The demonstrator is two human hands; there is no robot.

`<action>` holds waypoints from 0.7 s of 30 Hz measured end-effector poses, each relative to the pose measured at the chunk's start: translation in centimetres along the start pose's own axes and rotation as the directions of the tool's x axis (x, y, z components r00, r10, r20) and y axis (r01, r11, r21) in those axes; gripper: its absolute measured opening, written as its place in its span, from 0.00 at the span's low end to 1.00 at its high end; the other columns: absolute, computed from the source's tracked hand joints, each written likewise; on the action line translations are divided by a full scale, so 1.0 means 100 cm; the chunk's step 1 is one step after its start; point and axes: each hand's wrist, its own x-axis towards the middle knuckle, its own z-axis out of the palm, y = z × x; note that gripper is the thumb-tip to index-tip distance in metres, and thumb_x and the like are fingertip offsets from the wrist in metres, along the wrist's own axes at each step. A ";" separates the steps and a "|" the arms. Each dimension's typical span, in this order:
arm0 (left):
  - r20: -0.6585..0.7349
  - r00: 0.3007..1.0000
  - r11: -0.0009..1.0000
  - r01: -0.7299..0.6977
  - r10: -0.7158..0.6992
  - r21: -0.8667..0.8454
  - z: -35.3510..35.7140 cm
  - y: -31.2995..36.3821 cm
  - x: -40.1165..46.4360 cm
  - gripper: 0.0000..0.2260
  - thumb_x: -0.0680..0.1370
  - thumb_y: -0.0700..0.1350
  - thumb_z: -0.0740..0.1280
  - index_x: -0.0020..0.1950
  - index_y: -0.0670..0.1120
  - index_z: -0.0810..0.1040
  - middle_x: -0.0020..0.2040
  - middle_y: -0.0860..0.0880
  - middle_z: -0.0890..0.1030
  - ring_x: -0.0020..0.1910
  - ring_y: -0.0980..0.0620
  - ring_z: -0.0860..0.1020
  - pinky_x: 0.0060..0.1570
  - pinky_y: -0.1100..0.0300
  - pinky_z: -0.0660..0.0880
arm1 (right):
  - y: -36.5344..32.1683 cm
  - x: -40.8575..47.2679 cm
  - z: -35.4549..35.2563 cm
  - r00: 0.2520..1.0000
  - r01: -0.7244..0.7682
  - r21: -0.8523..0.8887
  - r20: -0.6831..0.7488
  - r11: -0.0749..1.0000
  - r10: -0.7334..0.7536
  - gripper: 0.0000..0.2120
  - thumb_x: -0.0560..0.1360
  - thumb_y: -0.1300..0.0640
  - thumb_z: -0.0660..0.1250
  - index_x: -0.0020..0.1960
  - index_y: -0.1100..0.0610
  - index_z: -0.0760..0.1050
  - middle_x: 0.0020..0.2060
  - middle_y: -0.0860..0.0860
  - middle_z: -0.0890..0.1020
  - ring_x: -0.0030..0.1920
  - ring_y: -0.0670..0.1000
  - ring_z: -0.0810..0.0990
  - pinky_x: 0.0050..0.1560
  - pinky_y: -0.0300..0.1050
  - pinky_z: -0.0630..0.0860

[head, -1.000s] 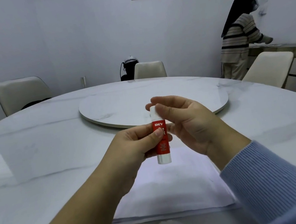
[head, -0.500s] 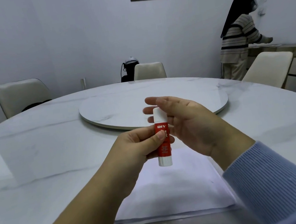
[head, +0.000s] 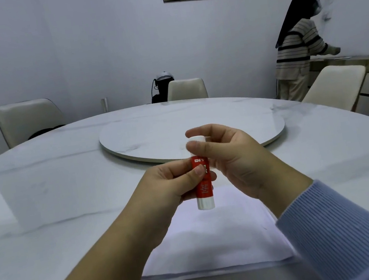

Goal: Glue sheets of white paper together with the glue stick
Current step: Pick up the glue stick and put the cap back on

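The glue stick (head: 203,185), a red-labelled cylinder with white ends, was held upright above the far edge of the paper (head: 214,243). The left hand (head: 173,184) gripped its red body between thumb and curled fingers, which hid part of the label; only "DIY" was legible. The right hand (head: 231,156) pinched the white cap between thumb and forefinger, its remaining fingers curled behind. The paper, a flat white stack, lay on the near part of the round, glossy, marble-patterned desk (head: 45,208), partly hidden by both forearms. A ribbed blue sleeve (head: 348,230) was cut off at the lower right. A round turntable (head: 153,132) sat farther away.
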 end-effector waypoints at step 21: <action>-0.082 0.997 0.998 0.014 -0.009 0.061 0.000 -0.001 0.001 0.06 0.75 0.41 0.66 0.48 0.47 0.82 0.39 0.49 0.86 0.40 0.54 0.84 0.44 0.63 0.80 | -0.001 0.001 -0.003 0.995 0.080 -0.106 -0.043 0.991 -0.085 0.11 0.64 0.53 0.72 0.45 0.54 0.83 0.42 0.54 0.86 0.46 0.50 0.84 0.52 0.44 0.80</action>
